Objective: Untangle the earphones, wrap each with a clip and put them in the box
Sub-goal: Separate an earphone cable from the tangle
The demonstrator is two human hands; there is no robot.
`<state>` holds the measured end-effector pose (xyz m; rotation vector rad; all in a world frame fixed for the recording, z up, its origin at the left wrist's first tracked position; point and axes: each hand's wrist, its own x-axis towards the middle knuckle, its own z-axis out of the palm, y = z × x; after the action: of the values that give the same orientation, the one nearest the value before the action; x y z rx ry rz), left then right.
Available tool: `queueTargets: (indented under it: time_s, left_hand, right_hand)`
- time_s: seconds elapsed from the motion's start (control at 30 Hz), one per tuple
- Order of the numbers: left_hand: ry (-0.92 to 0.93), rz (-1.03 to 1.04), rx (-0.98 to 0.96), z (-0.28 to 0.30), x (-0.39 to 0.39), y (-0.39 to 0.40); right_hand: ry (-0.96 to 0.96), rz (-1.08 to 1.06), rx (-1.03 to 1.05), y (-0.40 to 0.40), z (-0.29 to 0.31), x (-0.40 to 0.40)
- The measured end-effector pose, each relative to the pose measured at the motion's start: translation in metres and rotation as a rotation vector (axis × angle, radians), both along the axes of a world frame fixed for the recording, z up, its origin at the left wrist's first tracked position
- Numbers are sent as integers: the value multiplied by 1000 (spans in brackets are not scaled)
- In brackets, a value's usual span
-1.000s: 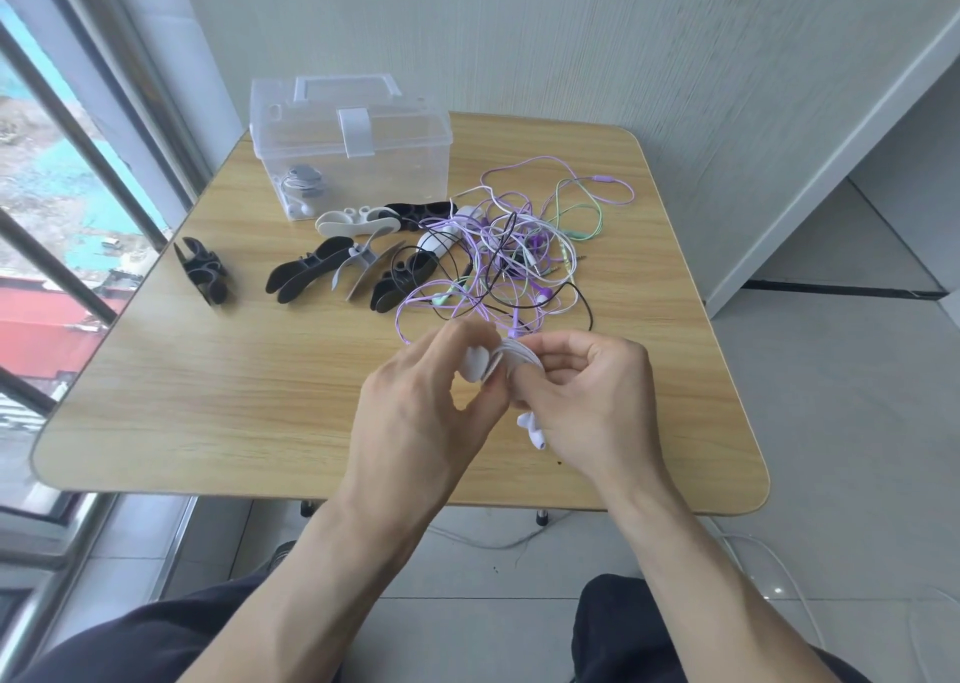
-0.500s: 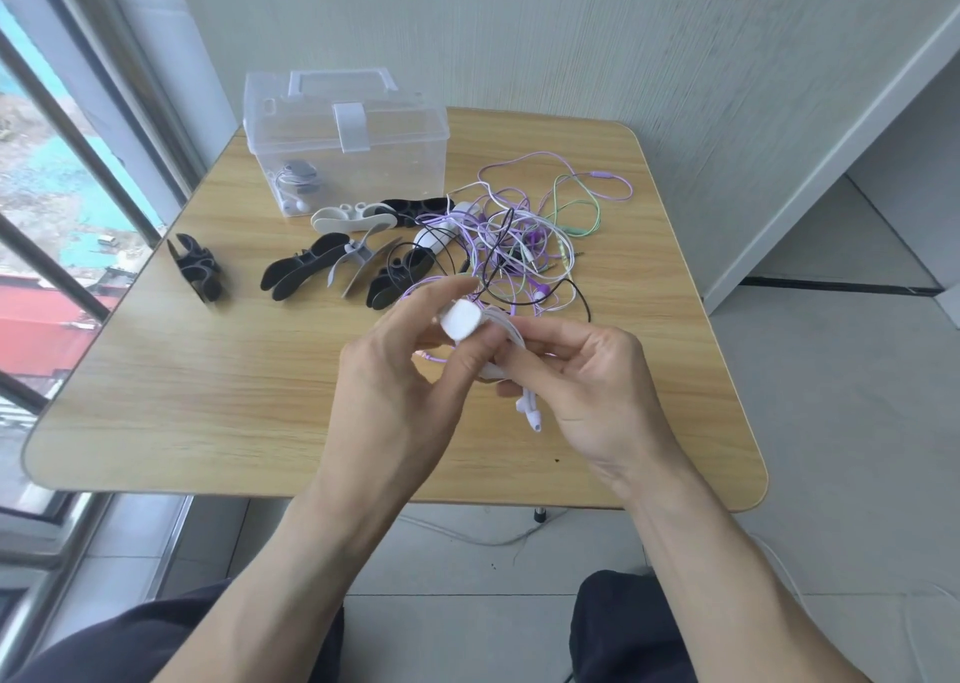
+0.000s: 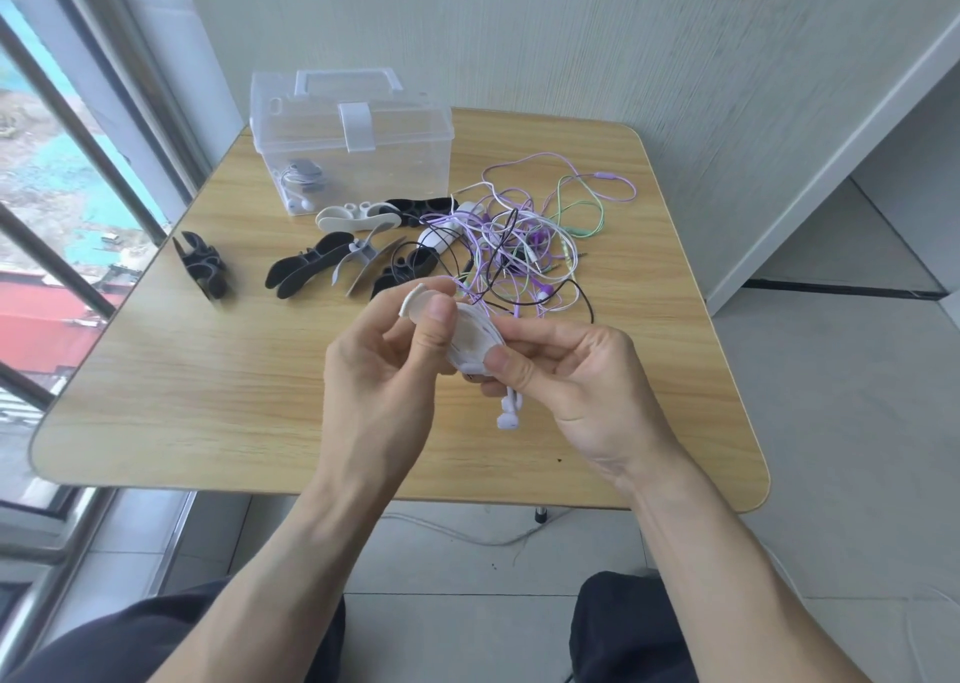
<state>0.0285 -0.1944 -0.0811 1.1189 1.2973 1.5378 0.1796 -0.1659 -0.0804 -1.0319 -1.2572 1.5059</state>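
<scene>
Head view shows both hands over the near middle of the table (image 3: 156, 396), pinching one white clip (image 3: 470, 342) wound with a white earphone (image 3: 508, 412): the left hand (image 3: 384, 370) grips its upper flap, the right hand (image 3: 566, 376) its lower side. The closed box (image 3: 350, 147) lies far and left, nearer the left hand, the cable tangle (image 3: 519, 246) just beyond.

Light wood-grain surface (image 3: 156, 396) with rounded corners, far edge against a pale textured wall (image 3: 571, 33). Window with dark metal bars (image 3: 67, 126) along the left edge; outdoor ground and a red roof visible through it. Grey tiled floor (image 3: 831, 422) to the right and below the near edge. Thin white cable (image 3: 457, 534) lies on the floor under the near edge. Dark trousers (image 3: 623, 630) at bottom.
</scene>
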Motion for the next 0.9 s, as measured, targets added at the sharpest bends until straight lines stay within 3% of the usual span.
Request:
queueTargets:
  time_s: [0.17, 0.4, 0.67, 0.9]
  left_hand:
    - [-30, -3, -14, 0, -2, 1]
    - [13, -16, 42, 3, 5, -4]
    - [25, -5, 49, 9, 5, -4]
    - [6, 38, 27, 5, 7, -3]
  right_hand:
    - [43, 55, 21, 2, -2, 4]
    - [-59, 46, 106, 1, -6, 4]
    - [195, -5, -85, -4, -9, -6]
    - [87, -91, 88, -8, -15, -14]
